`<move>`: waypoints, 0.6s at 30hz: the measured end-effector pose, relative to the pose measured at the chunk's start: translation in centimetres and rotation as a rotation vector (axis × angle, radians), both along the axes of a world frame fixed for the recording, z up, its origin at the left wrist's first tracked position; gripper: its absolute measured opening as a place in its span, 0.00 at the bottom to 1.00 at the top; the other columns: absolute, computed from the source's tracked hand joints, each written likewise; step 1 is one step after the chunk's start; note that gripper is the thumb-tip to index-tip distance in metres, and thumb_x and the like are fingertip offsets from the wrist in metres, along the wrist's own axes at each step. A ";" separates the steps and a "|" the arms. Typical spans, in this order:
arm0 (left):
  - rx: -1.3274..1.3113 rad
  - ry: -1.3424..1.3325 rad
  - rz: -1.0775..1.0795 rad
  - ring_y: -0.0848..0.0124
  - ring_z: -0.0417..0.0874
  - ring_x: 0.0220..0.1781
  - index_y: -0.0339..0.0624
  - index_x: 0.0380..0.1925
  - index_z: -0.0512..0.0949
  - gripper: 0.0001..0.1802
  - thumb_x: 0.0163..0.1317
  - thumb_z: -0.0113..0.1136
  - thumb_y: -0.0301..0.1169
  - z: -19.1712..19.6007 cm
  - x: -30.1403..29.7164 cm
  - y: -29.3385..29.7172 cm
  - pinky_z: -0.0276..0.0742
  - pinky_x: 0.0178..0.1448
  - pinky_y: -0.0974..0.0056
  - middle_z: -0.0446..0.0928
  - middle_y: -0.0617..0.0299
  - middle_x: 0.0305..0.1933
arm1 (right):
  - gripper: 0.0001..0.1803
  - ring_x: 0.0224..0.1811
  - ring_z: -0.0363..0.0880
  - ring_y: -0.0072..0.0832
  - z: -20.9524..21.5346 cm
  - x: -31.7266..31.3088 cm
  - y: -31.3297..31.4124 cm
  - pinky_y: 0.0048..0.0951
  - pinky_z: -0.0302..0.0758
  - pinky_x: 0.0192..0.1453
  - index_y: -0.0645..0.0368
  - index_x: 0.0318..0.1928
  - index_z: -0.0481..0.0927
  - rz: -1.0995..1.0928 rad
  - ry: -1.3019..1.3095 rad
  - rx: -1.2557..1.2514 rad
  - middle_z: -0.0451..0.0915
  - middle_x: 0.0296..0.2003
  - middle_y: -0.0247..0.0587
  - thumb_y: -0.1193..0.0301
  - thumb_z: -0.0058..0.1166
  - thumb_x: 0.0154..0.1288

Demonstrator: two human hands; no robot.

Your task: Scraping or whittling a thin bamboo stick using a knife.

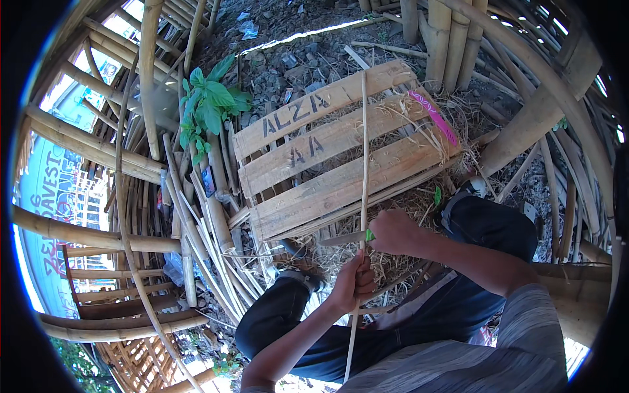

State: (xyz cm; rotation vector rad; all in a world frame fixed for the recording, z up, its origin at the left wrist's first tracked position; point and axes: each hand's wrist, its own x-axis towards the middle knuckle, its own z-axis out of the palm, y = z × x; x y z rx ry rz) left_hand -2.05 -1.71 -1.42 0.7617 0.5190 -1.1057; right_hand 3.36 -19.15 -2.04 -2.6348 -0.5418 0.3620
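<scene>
A long, thin bamboo strip (365, 150) runs from the far edge of a slatted wooden crate (341, 190) back toward my lap. My left hand (354, 283) is closed around the strip, between my knees. Just beyond it, my right hand (395, 232) grips a knife by its green handle (370, 234). The knife's blade (342, 239) points left and lies across the strip, close above my left fist. Whether its edge bites into the bamboo is too small to tell. Curled pale shavings lie on the crate's slats and on the ground around it.
A leafy green plant (211, 98) grows left of the crate. Split bamboo strips (209, 262) lie in a heap at the left, beside a bamboo lattice (98, 144). Thick bamboo poles (452, 46) stand at the far right. A pink strip (434, 118) marks the crate's right end.
</scene>
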 end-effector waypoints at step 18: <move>-0.818 0.338 0.162 0.83 0.42 0.08 0.50 0.20 0.55 0.23 0.70 0.28 0.51 -1.7 -0.7 1.1 0.39 0.09 0.75 0.43 0.74 0.10 | 0.14 0.24 0.81 0.44 0.2 1.8 -1.3 0.41 0.78 0.33 0.65 0.22 0.80 -0.119 0.112 0.021 0.78 0.19 0.52 0.64 0.53 0.50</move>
